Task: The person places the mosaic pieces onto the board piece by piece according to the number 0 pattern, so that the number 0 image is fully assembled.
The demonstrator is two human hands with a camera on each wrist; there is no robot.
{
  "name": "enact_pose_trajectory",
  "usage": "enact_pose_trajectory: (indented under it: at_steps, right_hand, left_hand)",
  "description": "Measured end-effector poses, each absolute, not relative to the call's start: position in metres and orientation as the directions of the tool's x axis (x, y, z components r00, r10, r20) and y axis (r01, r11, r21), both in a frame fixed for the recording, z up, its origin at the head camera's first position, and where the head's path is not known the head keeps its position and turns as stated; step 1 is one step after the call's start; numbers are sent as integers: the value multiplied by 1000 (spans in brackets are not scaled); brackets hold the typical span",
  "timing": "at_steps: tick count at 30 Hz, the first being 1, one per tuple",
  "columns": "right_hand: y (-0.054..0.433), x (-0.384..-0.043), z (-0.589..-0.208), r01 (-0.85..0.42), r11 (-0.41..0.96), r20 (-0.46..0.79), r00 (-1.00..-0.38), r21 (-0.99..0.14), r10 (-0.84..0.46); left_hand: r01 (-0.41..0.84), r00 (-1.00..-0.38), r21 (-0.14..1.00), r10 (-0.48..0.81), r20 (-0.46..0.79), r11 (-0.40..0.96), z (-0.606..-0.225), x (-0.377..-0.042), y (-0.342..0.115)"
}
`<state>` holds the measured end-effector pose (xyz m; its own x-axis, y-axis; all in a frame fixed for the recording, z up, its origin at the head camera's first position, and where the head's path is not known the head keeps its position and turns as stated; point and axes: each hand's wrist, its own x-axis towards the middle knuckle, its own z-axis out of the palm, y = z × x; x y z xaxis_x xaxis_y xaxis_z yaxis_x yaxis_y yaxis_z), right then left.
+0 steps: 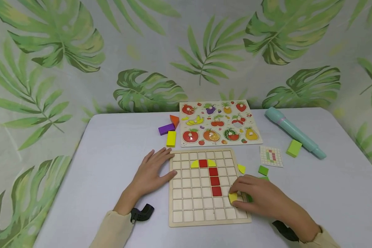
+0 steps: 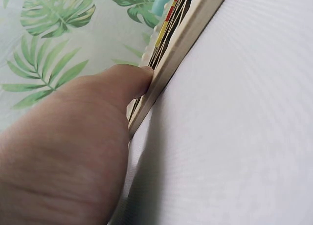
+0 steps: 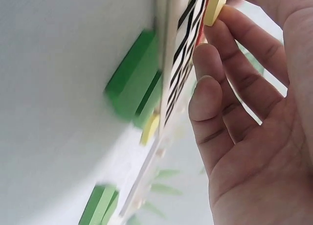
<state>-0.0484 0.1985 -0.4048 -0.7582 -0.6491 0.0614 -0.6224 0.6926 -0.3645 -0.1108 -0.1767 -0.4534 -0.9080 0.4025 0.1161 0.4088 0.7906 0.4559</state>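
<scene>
A wooden grid board (image 1: 188, 205) lies on the table. Set in its cells are several red squares (image 1: 215, 181) in a column, another red square in the row above, and a yellow quarter-round piece (image 1: 194, 164) on either side of that one. My right hand (image 1: 260, 196) pinches a yellow piece (image 1: 233, 198) between thumb and fingertips over the lower right cells; the right wrist view shows this yellow piece (image 3: 215, 8) at the fingertips. My left hand (image 1: 150, 172) rests at the board's left edge with fingers spread, its thumb (image 2: 139, 78) touching the rim.
Behind the board lies a fruit puzzle (image 1: 220, 124). To its left are orange, purple (image 1: 166, 129) and yellow blocks (image 1: 171, 139). On the right are a small pattern card (image 1: 271, 156), green pieces (image 1: 263, 170), a loose yellow piece (image 1: 241, 168), a light green block (image 1: 294, 148) and a teal microphone-shaped object (image 1: 294, 132).
</scene>
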Motion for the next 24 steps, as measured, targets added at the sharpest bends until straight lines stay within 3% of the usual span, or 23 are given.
enact_pose_trajectory:
  at_steps: [16,24]
  right_hand:
    - [166,-48,-410,-701,621,75,-682,-349,-728]
    - [165,-49,-409,-709,617,66,-673,-342,-737]
  left_hand:
    - [411,-908,451,401,121,792,-454,-111,-177]
    - [411,-907,450,406,113,793,-455,-112,-177]
